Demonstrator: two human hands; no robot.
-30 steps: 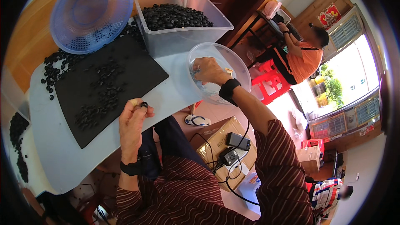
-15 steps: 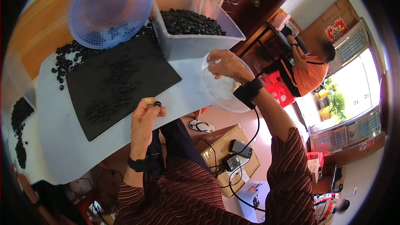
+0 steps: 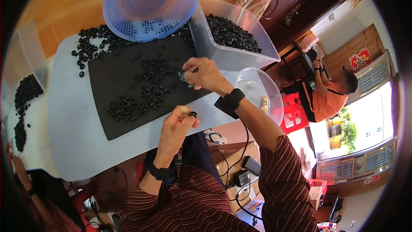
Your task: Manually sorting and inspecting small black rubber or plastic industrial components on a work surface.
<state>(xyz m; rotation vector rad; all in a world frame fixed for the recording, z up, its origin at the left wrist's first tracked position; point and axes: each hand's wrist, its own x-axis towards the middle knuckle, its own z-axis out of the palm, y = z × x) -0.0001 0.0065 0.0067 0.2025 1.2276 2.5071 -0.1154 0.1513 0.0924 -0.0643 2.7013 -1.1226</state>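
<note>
My left hand (image 3: 177,123) pinches a small black ring (image 3: 193,114) at the near edge of the black mat (image 3: 128,81). Over the mat's right edge, my right hand (image 3: 206,74) holds a small dark piece between its fingertips. Loose black rings (image 3: 146,90) lie in small groups on the mat. A clear round bowl (image 3: 259,92) sits just right of my right wrist, which wears a black band.
A clear bin (image 3: 234,38) full of black rings stands behind the mat, with a blue round sieve (image 3: 150,2) to its left. More rings (image 3: 92,45) are heaped along the mat's far edge and at the table's left end (image 3: 23,103). Another person (image 3: 330,92) sits at far right.
My right hand has left the clear bowl and moved left onto the mat's right edge. My left hand stays put with its ring.
</note>
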